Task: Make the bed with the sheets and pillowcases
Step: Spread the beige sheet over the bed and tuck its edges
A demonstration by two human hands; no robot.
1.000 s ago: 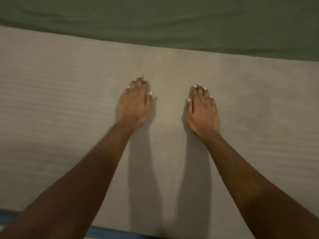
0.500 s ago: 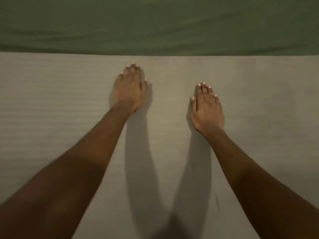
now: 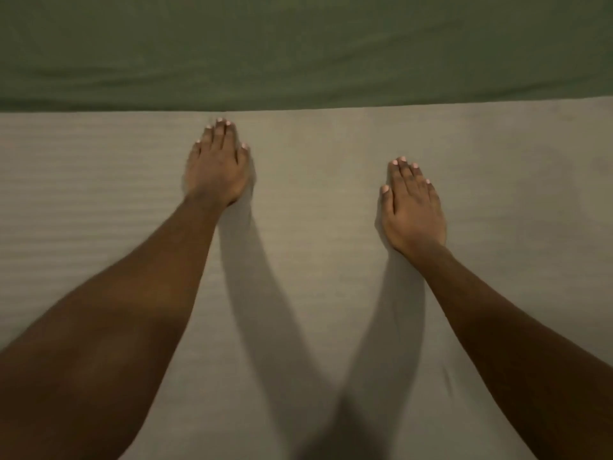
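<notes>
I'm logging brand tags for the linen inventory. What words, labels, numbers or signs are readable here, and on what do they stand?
None: no text can be read anywhere in the view.
The striped beige sheet shows only woven stripes, and the green sheet is plain. The left hand and the right hand, both flat on the beige sheet, bear no writing.
</notes>
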